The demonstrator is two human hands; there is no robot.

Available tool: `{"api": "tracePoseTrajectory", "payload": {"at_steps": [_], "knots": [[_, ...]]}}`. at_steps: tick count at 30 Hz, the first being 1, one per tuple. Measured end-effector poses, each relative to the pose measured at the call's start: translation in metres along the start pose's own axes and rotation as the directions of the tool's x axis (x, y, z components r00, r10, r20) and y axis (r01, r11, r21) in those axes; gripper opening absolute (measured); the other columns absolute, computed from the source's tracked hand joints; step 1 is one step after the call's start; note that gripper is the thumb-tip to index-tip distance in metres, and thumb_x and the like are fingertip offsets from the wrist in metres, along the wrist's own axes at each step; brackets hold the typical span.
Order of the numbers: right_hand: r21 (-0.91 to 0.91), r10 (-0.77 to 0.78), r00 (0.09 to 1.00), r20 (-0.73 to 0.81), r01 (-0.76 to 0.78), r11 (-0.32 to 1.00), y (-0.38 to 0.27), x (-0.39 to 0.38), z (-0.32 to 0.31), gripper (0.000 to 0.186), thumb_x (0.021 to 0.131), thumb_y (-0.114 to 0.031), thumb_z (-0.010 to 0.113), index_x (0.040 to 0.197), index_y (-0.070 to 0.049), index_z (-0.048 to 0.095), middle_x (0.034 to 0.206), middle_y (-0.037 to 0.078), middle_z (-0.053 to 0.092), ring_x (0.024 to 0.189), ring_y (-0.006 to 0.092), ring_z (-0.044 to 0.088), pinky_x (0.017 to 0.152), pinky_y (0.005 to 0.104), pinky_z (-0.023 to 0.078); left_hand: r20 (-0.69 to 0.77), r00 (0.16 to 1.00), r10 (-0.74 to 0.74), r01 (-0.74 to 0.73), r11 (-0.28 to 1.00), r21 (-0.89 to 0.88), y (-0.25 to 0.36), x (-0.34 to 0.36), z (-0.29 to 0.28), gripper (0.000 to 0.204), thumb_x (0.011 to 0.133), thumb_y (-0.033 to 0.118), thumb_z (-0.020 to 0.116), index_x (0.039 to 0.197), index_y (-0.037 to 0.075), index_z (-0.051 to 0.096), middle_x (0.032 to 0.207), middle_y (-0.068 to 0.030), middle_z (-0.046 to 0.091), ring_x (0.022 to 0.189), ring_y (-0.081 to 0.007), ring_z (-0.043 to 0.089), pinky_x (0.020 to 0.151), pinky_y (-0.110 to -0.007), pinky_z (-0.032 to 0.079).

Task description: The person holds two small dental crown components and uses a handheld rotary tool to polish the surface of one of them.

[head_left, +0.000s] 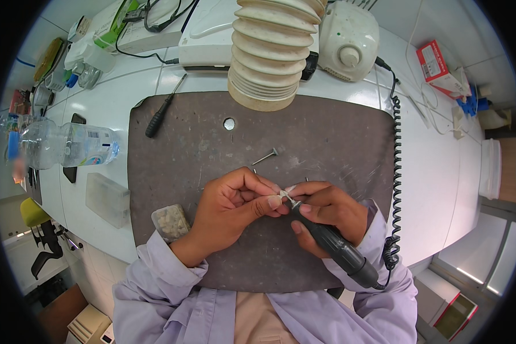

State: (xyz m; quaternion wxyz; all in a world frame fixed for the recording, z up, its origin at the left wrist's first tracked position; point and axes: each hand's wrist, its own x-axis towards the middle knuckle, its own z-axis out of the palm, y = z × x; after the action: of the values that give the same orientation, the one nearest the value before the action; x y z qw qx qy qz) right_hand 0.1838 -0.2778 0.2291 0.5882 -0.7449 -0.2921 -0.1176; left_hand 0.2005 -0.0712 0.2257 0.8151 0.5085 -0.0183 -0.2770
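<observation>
Right hand (pixel 335 211) closed round black rotary tool (pixel 339 249), long axis slanting up and left from the person's right forearm to the tip. Left hand (pixel 226 209) nearer the small pale piece (pixel 284 195), pinching it between thumb and fingers. Piece is over the dark mat (pixel 183 132), just up-left of the tool tip; can't tell from here if they touch.

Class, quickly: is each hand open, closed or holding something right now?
Left hand: closed, pinching a small pale piece.
Right hand: closed, holding the black rotary handpiece.
</observation>
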Motion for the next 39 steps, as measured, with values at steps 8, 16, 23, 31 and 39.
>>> {"api": "tracePoseTrajectory", "payload": {"at_steps": [8,16,23,31,39], "knots": [[-0.036,0.012,1.000,0.003,-0.012,0.999,0.0001,0.0000,0.0009,0.034,0.065,0.010,0.077,0.093,-0.001,0.060,0.083,0.012,0.061,0.092,0.0342,0.070,0.074,0.0367,0.058,-0.001,1.000,0.010,-0.010,1.000,0.008,-0.0005,0.0002,0.0012,0.011,0.092,0.001,0.064,0.097,-0.005,0.056,0.102,-0.0175,0.066,0.094,-0.0213,0.069,0.081,-0.030,0.058],[-0.031,0.027,1.000,-0.002,-0.027,0.999,-0.0020,0.0010,0.0010,0.035,0.064,0.011,0.076,0.093,0.000,0.060,0.081,0.012,0.061,0.091,0.0343,0.070,0.074,0.0369,0.058,0.010,1.000,0.014,-0.014,1.000,0.003,-0.0012,-0.0002,0.0006,0.010,0.092,0.000,0.063,0.098,-0.005,0.056,0.104,-0.0173,0.064,0.096,-0.0211,0.068,0.082,-0.030,0.058],[0.015,0.002,1.000,0.015,-0.002,1.000,-0.0003,0.0009,-0.0006,0.032,0.065,0.010,0.075,0.091,0.001,0.058,0.080,0.013,0.059,0.093,0.0356,0.069,0.077,0.0387,0.059,0.015,0.999,0.034,-0.034,0.999,0.009,-0.0033,-0.0003,-0.0001,0.010,0.091,-0.001,0.063,0.098,-0.005,0.055,0.104,-0.0170,0.064,0.096,-0.0214,0.068,0.083,-0.030,0.058],[0.057,-0.008,1.000,-0.014,0.008,0.998,0.0020,-0.0022,0.0001,0.031,0.069,0.010,0.074,0.093,0.001,0.056,0.083,0.013,0.058,0.094,0.0367,0.069,0.078,0.0385,0.059,0.039,0.997,0.072,-0.072,0.997,0.014,-0.0053,-0.0004,-0.0003,0.009,0.091,-0.003,0.061,0.097,-0.005,0.055,0.106,-0.0173,0.063,0.097,-0.0221,0.068,0.085,-0.030,0.057],[-0.005,0.003,1.000,0.005,-0.003,1.000,0.0003,0.0002,0.0004,0.033,0.067,0.010,0.075,0.093,0.000,0.057,0.082,0.012,0.058,0.094,0.0348,0.069,0.076,0.0372,0.059,0.037,0.997,0.074,-0.075,0.997,0.013,-0.0055,-0.0003,0.0001,0.008,0.091,-0.004,0.062,0.096,-0.004,0.055,0.106,-0.0174,0.063,0.097,-0.0218,0.067,0.085,-0.030,0.057]]}}
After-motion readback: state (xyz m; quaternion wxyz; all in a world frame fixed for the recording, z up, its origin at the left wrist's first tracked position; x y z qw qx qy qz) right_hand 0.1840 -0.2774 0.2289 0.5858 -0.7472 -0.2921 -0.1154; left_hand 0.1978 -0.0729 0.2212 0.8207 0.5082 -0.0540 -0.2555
